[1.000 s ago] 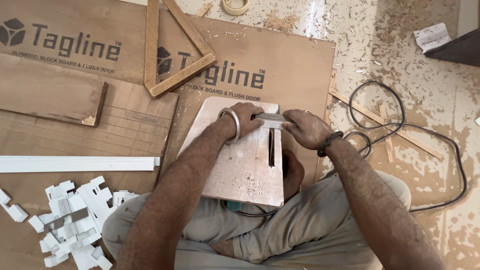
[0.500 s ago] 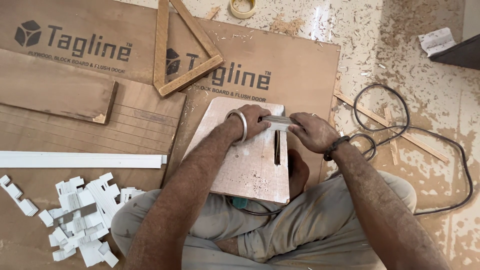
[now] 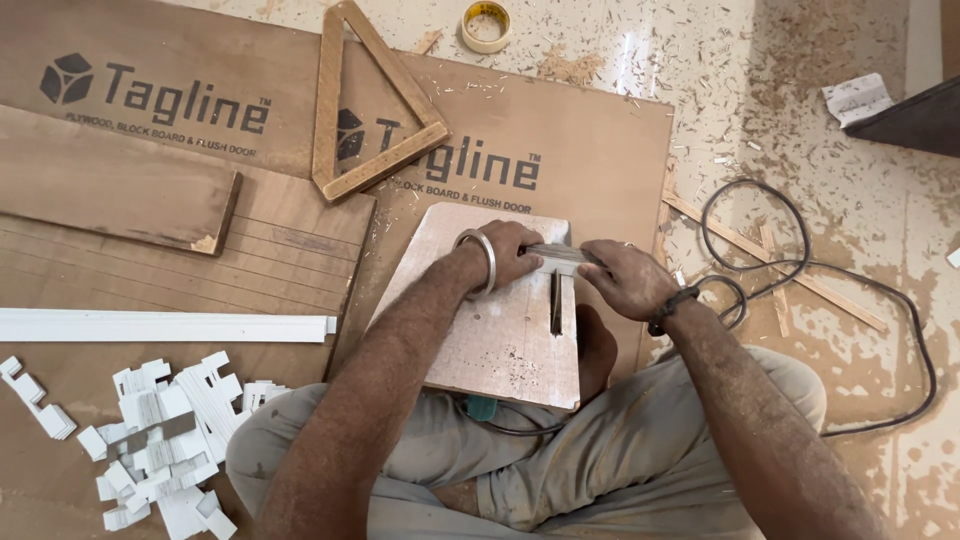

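Head view looks straight down on a person sitting on the floor with a pale, speckled square board across the lap. Both hands pinch a thin grey strip lying flat near the board's far edge, right above a dark narrow slot: left hand, steel bangle on the wrist, grips one end, right hand closes over the other. Off to the left there's a long white trim strip and a pile of small white offcuts; a black cable loops on the right.
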